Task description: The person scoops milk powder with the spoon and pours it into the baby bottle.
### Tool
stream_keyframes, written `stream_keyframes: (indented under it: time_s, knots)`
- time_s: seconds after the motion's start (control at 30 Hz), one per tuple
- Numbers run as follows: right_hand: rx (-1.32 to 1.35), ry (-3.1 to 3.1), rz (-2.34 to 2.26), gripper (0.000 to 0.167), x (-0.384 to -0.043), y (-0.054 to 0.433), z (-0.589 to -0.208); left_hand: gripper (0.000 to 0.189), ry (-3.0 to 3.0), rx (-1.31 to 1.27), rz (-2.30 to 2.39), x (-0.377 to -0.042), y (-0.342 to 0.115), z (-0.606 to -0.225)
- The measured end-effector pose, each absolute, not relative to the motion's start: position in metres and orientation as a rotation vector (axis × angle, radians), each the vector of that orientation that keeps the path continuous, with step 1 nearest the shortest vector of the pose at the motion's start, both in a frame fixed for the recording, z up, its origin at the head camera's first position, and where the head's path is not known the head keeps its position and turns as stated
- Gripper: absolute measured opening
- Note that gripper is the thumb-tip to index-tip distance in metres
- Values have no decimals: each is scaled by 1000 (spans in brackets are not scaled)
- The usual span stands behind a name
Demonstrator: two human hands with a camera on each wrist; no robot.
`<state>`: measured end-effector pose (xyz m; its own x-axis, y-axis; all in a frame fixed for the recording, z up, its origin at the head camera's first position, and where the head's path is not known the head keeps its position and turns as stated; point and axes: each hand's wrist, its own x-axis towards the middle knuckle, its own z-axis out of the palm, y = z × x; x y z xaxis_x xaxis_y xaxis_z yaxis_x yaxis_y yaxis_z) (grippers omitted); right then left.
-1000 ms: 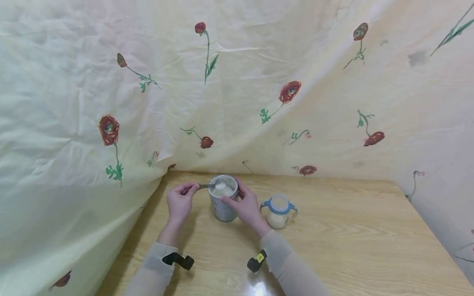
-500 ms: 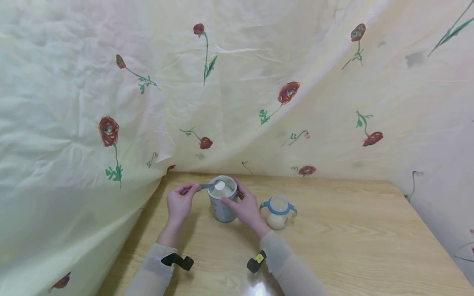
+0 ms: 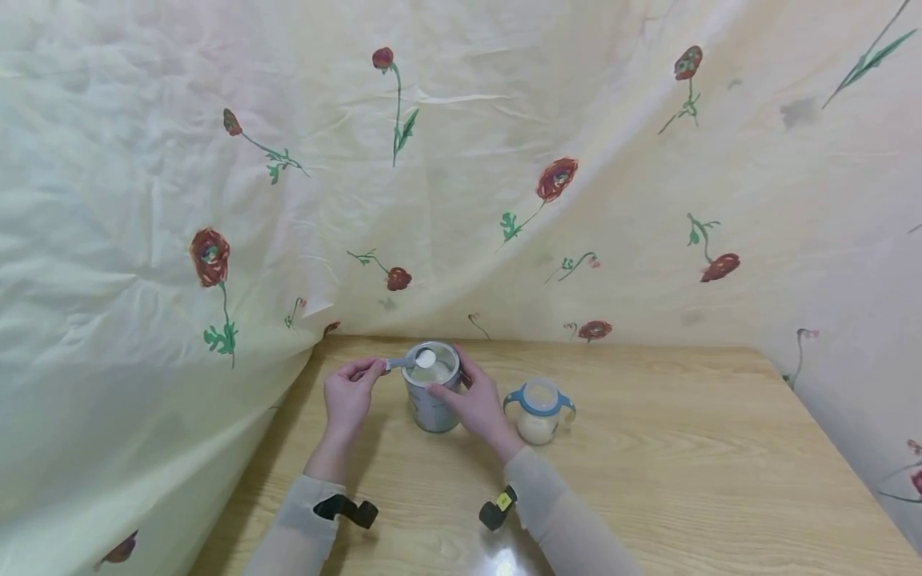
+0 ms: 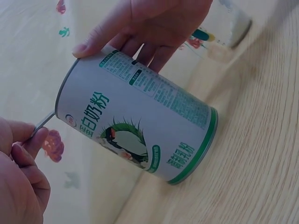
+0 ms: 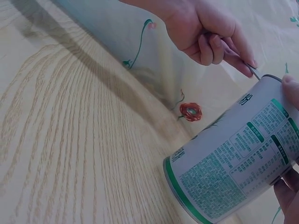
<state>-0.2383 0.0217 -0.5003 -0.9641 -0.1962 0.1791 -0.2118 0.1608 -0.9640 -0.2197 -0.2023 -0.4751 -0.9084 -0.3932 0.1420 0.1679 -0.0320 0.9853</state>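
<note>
My left hand (image 3: 349,400) pinches the grey handle of a spoon (image 3: 401,363). The spoon's round bowl holds white powder and lies over the opening of a milk powder can (image 3: 432,412), near its inner rim. White and green printing covers the can's side in the wrist views, where its mouth and the bowl are hidden. My right hand (image 3: 481,404) grips the can around its right side near the top, thumb at the front rim. Pale powder shows inside. In the left wrist view the spoon handle (image 4: 43,123) meets the can's rim.
To the right of the can, close beside my right wrist, stands a baby bottle (image 3: 539,426) with blue handles and a clear cap. A flowered cloth (image 3: 461,192) hangs behind and left of the wooden table (image 3: 670,456).
The spoon has turned slightly, so its handle looks lighter and the powder in its bowl shows as a rounder white disc. Both hands keep their holds; the head view shifts a little.
</note>
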Motion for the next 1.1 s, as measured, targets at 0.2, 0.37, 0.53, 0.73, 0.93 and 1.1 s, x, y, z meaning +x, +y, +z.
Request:
stream_keyframes:
  time_s: [0.2,0.37,0.53,0.73,0.93,1.1]
  knots:
    - [412,-2382,1991,96,-238,21,-499,27,-1831,290,-2068,-220,-202,-477]
    - [408,-2389,1987,96,-239,20,-499,30,-1808,328,-2106,-220,-202,-478]
    - [410,-2415,1950,95,-241,21,-499,25,-1731,382,-2201,-219,-201,-479]
    - [436,-2439,1920,95,-242,23,-495,25,-1656,420,-2273,-218,-200,-479]
    - [444,-2459,1912,95,-242,25,-492,19,-1648,448,-2294,-216,-198,-478]
    - [429,-2475,1907,97,-241,25,-492,13,-1634,476,-2329,-213,-196,-476]
